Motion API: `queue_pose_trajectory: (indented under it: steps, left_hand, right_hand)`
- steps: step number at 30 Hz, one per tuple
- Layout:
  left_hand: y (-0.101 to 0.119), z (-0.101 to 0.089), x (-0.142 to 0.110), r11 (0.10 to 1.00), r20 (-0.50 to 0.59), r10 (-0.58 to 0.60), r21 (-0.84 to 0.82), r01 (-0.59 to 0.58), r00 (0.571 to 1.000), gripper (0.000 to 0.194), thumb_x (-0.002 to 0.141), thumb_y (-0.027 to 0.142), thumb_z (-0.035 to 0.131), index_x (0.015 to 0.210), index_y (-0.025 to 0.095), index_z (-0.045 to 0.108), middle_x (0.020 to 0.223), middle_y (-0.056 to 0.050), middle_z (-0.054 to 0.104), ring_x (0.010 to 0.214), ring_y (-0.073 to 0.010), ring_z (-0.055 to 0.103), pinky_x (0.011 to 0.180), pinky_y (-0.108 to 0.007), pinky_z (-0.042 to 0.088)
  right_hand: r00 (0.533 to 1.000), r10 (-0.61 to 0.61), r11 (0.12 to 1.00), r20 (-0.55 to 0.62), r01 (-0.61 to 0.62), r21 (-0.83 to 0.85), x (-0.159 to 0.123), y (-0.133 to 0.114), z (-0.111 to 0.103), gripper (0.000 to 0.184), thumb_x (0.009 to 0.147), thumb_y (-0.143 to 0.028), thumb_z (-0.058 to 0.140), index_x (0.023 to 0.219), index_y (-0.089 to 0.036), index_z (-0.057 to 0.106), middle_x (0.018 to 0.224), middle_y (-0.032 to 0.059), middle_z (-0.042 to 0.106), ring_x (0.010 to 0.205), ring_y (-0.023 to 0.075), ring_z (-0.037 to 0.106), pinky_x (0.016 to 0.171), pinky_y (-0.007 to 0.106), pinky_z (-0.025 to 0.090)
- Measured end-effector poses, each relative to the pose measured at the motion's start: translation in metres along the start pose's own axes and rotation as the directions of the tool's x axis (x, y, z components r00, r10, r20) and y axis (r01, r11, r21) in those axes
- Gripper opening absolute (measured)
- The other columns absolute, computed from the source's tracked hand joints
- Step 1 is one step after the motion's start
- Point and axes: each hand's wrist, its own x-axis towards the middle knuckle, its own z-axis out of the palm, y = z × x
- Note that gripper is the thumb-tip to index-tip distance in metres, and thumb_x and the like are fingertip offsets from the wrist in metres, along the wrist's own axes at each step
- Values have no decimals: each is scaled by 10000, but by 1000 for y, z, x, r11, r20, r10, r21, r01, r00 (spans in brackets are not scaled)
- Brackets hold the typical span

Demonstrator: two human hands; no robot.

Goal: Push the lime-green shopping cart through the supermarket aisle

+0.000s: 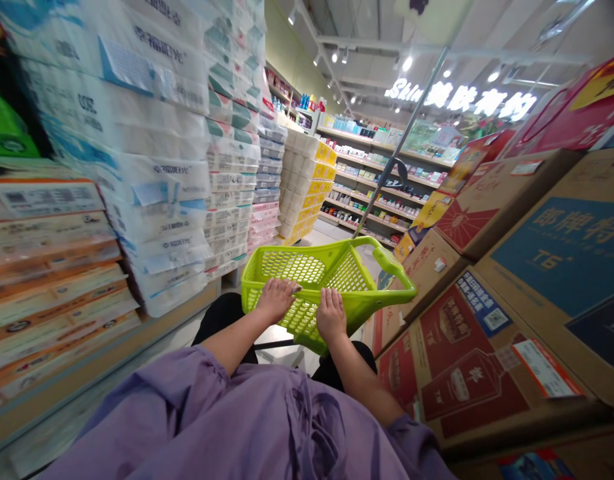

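Observation:
A lime-green plastic shopping basket (299, 263) with perforated sides and a long looped handle at its right end stands before my lap. My left hand (277, 301) is closed over its near rim, left of the middle. Farther right on that rim, my right hand (331, 315) also holds on, fingers bent over the edge. The two hands are a short gap apart. A divider wall crosses the inside of the basket; its floor is mostly hidden by the near side.
Tall stacks of packaged tissue paper (161, 133) rise close on the left. Large liquor cartons (467, 373) are piled tight on the right. A slanted metal pole (411, 133) stands beyond the basket, before shelves (381, 157) of small goods at the back.

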Motion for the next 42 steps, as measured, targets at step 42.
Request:
queue_pose_trajectory:
  steps: [42]
  left_hand:
    - [-25, -3, -7, 1000, -18, 7, 3, -7, 1000, 356, 944, 420, 418, 1251, 282, 533, 1269, -70, 537, 1143, -248, 454, 1054, -438, 294]
  right_hand:
    - [990, -12, 999, 138, 8, 36, 12, 3, -14, 492, 816, -85, 443, 1295, -55, 549, 1237, 186, 582, 1195, 284, 445, 1090, 438, 277]
